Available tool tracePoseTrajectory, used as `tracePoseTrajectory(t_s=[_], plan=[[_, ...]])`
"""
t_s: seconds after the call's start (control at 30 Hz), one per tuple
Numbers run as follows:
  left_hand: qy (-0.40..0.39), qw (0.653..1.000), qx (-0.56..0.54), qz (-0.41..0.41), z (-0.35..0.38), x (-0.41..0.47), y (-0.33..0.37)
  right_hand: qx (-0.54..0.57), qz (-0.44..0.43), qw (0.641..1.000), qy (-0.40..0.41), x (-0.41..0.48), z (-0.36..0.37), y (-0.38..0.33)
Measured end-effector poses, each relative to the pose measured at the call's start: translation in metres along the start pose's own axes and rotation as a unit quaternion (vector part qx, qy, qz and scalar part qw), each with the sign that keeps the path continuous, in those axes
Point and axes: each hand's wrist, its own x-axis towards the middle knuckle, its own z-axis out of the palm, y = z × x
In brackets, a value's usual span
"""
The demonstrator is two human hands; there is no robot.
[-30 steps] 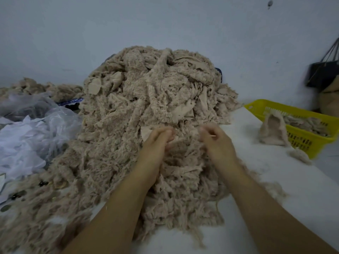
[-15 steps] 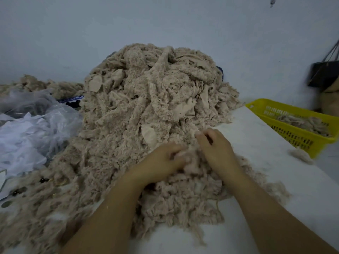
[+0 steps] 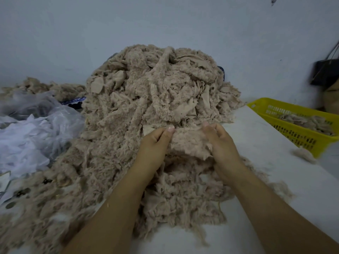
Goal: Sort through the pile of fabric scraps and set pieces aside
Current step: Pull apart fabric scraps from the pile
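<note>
Two hands on one scrap (image 3: 189,143), low in front of the big pile (image 3: 156,92) of fluffy beige fabric pieces. Left hand (image 3: 156,142) at the left edge of the scrap: grip closed to a pinch, thumb on the near face with the nail visible on top, other fingers curled behind the cloth. Right hand (image 3: 222,142) at the right edge: grip also closed, fingers bent around the border and pressed into the fleece. Spread flat between both grips, a little above the loose pieces below, upper edge just at the foot of the pile. Not possible to tell if fully free of the heap at the lower edge.

Heaped high on the white tabletop (image 3: 275,171), against the pale wall (image 3: 165,21), spilling forward and to the left up to the near edge. More of the same beige material in a lower heap (image 3: 47,87) far back on the left. Crumpled clear and white plastic bags (image 3: 33,136) just beside the pile on the left. On the right, well apart from the hands, a yellow basket (image 3: 293,138) with slotted walls and some beige scraps (image 3: 308,121) inside. One loose tuft (image 3: 302,154) on the tabletop, just beside the near corner of the basket. Dark bag (image 3: 324,72) by the wall behind the basket, blurred.
</note>
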Motion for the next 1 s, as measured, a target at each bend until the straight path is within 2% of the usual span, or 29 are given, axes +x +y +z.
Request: tracePoseTrajectory(t_s=[0.1, 0.2, 0.27, 0.33, 0.43, 0.5, 0.6, 0.63, 0.67, 0.7, 0.77, 0.8, 0.87, 0.9, 1.0], plan=[[0.03, 0.996, -0.073, -0.046, -0.005, -0.001, 0.004, 0.04, 0.041, 0.998, 0.02, -0.001, 0.002, -0.006], [0.019, 0.976, -0.185, -0.116, -0.009, 0.001, 0.006, 0.07, 0.073, 0.995, -0.01, -0.002, 0.003, -0.01], [-0.025, 0.94, -0.295, -0.17, -0.009, 0.002, 0.009, 0.104, 0.097, 0.989, -0.03, -0.002, 0.0, -0.01], [-0.032, 0.896, -0.39, -0.21, -0.01, 0.005, 0.01, 0.108, 0.099, 0.989, -0.013, 0.001, -0.004, -0.01], [0.009, 0.821, -0.529, -0.213, -0.009, 0.009, 0.01, 0.062, 0.08, 0.995, 0.007, 0.002, -0.006, -0.007], [0.04, 0.778, -0.583, -0.23, -0.01, 0.011, 0.01, 0.075, 0.097, 0.992, 0.031, 0.004, -0.004, -0.006], [0.076, 0.774, -0.59, -0.217, -0.027, 0.017, 0.004, 0.256, 0.122, 0.954, 0.093, 0.009, -0.011, -0.014], [0.101, 0.779, -0.581, -0.211, -0.035, 0.018, 0.0, 0.296, 0.106, 0.942, 0.116, 0.011, -0.02, -0.016], [0.108, 0.792, -0.56, -0.218, -0.041, 0.019, -0.004, 0.275, 0.083, 0.949, 0.13, 0.012, -0.028, -0.016], [0.073, 0.799, -0.543, -0.247, -0.043, 0.017, -0.007, 0.209, 0.061, 0.968, 0.126, 0.011, -0.033, -0.013], [-0.012, 0.76, -0.571, -0.31, -0.033, 0.012, -0.001, 0.023, 0.031, 0.997, 0.07, 0.01, -0.028, -0.001], [-0.013, 0.753, -0.586, -0.298, -0.025, 0.012, 0.0, -0.077, 0.016, 0.997, 0.024, 0.008, -0.02, 0.004], [0.035, 0.781, -0.578, -0.234, -0.011, 0.017, -0.001, -0.227, -0.037, 0.97, -0.078, 0.003, -0.002, 0.012], [0.041, 0.794, -0.569, -0.208, -0.007, 0.016, 0.001, -0.267, -0.062, 0.955, -0.113, 0.0, 0.004, 0.014], [0.018, 0.81, -0.557, -0.181, -0.006, 0.014, 0.001, -0.3, -0.107, 0.927, -0.197, -0.007, 0.016, 0.015]])
